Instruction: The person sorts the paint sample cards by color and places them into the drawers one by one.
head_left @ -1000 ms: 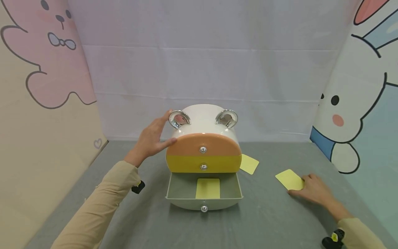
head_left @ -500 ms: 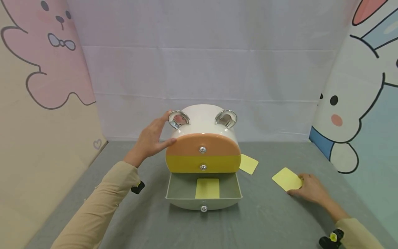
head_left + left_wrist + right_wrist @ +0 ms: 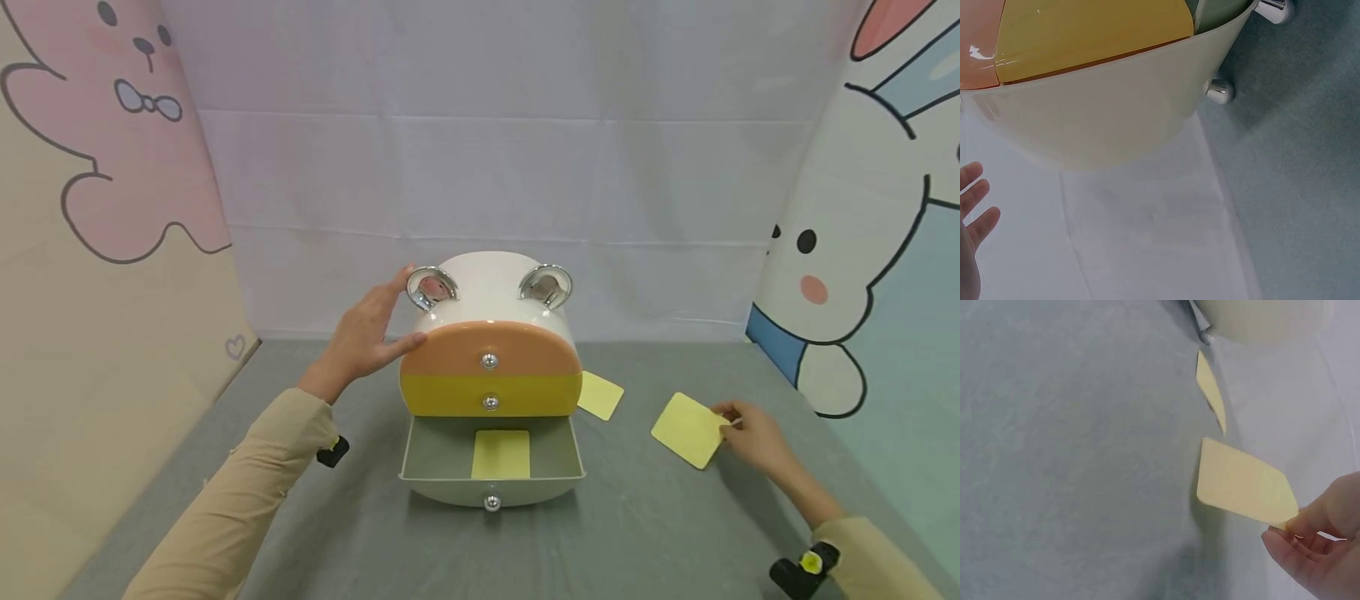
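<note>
My right hand [image 3: 753, 435] pinches a yellow card [image 3: 686, 429] by one corner between thumb and fingers; in the right wrist view the card [image 3: 1244, 481] tilts over the table with a shadow beneath. My left hand [image 3: 363, 329] rests with extended fingers against the left side of a white drawer box [image 3: 491, 283], thumb at the front edge near one chrome ear [image 3: 432, 287]. The orange drawer [image 3: 450, 354] and yellow drawer [image 3: 442, 396] are closed. Below them, the green drawer [image 3: 435, 450] is pulled out, a yellow card [image 3: 501, 454] lying inside.
Another yellow card [image 3: 601, 395] lies on the grey tabletop [image 3: 630, 533], just right of the drawer box. A white cloth [image 3: 495, 167] hangs behind the table. Cartoon-printed panels [image 3: 150, 292] stand on both sides.
The right hand has lifted its card off the table and shifted it slightly left and away from me. The left hand and the drawer box have stayed in place.
</note>
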The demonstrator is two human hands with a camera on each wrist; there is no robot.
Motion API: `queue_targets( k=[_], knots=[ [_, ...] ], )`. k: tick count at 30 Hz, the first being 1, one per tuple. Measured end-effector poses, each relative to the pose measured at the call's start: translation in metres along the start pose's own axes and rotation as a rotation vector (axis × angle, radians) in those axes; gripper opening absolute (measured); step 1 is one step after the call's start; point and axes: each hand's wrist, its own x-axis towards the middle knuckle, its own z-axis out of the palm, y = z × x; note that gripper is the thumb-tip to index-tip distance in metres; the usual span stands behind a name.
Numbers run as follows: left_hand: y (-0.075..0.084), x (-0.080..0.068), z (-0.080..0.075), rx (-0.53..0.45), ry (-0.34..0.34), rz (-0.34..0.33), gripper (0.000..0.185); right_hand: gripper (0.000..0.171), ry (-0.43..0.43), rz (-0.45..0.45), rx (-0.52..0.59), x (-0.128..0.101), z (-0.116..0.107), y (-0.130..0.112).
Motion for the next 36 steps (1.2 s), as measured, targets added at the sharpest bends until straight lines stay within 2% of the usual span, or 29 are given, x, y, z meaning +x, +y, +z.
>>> queue_targets(
  k=[6, 13, 20, 28, 36],
  knots=[
    [0.0, 0.0, 0.0, 0.007, -0.002, -0.005, 0.09, 0.025, -0.008, -0.028, 0.03, 0.003, -0.012, -0.029],
    [0.0, 0.0, -0.001, 0.004, -0.006, -0.008, 0.089, 0.022, 0.023, -0.142, 0.043, 0.004, -0.023, -0.07],
    [0.001, 0.0, -0.002, 0.007, -0.017, -0.016, 0.089, 0.022, 0.014, -0.197, 0.051, -0.003, -0.03, -0.111],
    [0.0, -0.001, -0.001, 0.01, -0.021, -0.019, 0.089, 0.021, 0.002, -0.268, 0.064, -0.009, -0.025, -0.144],
    [0.001, -0.001, -0.001, 0.008, -0.018, -0.015, 0.089, 0.021, -0.033, -0.361, 0.098, -0.008, -0.009, -0.164]
  ],
)
